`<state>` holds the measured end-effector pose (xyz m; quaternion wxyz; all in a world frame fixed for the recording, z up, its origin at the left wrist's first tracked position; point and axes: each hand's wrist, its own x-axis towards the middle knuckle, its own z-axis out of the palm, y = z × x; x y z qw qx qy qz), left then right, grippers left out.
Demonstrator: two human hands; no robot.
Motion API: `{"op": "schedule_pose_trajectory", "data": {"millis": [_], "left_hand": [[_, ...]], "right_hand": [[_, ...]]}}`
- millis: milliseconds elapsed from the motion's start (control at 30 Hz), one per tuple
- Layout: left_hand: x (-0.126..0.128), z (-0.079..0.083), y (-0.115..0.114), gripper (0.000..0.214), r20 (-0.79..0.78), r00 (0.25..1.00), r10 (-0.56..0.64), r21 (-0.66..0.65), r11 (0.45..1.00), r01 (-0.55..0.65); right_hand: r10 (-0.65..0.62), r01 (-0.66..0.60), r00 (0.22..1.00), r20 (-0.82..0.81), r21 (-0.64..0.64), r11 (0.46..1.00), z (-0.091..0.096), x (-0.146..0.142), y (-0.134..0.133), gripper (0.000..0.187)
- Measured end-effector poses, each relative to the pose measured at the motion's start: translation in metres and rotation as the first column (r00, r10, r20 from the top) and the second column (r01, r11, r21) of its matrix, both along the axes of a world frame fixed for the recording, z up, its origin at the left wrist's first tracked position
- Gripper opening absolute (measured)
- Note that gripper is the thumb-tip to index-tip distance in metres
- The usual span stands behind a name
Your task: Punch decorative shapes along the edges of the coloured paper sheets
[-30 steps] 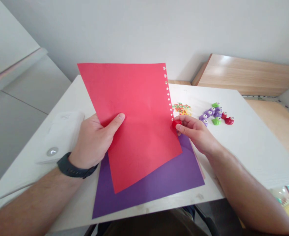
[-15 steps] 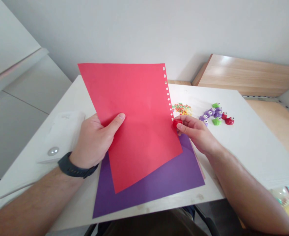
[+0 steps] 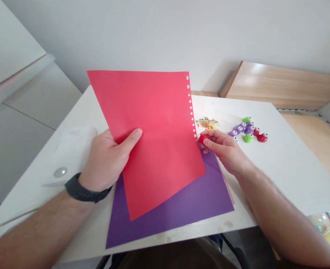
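Observation:
My left hand (image 3: 113,158) grips the left edge of a red sheet of paper (image 3: 156,149), thumb on top and fingers hidden behind it. The sheet is held tilted up. A row of small heart, flower and star holes runs down the upper part of its right edge. Between thumb and fingers, my right hand (image 3: 222,149) pinches a red craft punch (image 3: 204,139) just beside that edge; whether the two touch I cannot tell. Beneath lies a purple sheet (image 3: 178,220) on the white table (image 3: 282,179). Small coloured paper cut-outs (image 3: 208,123) are scattered behind my right hand.
Several purple, green and red craft punches (image 3: 247,129) stand grouped at the right. A white box-like object (image 3: 72,157) with a round silver button lies at the left. Wooden panels (image 3: 288,84) border the back right, and a wall rises behind the table.
The red punch has come off the paper's right edge, and one more hole shows there. The sheet has shifted slightly left.

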<state>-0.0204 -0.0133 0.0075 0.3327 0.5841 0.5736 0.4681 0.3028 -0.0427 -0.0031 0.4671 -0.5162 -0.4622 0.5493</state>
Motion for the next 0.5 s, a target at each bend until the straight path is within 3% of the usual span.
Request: {"op": "schedule_pose_trajectory", "data": {"millis": [500], "left_hand": [[0.001, 0.001, 0.0, 0.038, 0.006, 0.999, -0.035, -0.015, 0.999, 0.035]], "right_hand": [[-0.063, 0.062, 0.997, -0.032, -0.026, 0.998, 0.009, -0.002, 0.001, 0.037]]}}
